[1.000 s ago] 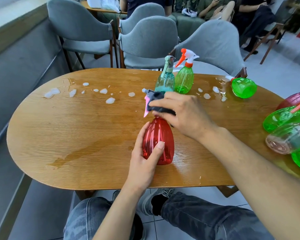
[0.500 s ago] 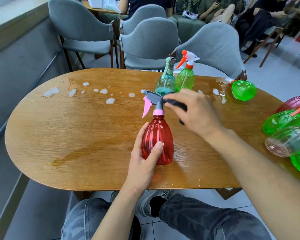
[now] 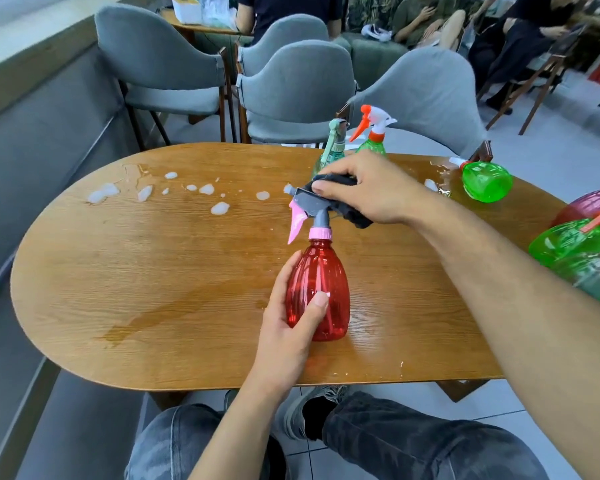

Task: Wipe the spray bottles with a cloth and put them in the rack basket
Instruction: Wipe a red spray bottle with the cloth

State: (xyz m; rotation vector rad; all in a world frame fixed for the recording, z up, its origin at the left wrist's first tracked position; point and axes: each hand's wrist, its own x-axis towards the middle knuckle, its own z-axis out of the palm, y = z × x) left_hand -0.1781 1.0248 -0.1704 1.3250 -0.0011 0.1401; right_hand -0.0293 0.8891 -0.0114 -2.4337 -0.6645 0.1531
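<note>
Head view: left hand [image 3: 284, 327] fingers wrapped round the red bottle [image 3: 321, 292] upright on the bench [image 3: 153, 271]; right hand [image 3: 371, 188] fingers clutch a dark cloth [image 3: 347, 206] against its sprayer top.

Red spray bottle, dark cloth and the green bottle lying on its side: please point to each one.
red spray bottle [image 3: 321, 289], head view, on its ribbed body.
dark cloth [image 3: 352, 211], head view, on the fold below the fingers.
green bottle lying on its side [image 3: 485, 181], head view, on its body.

The left hand [image 3: 291, 327] reaches up from below, its grip curled round the red bottle [image 3: 321, 289]. The right hand [image 3: 371, 188], forearm stretched in from the right, presses a dark cloth [image 3: 347, 209] above that bottle.
</note>
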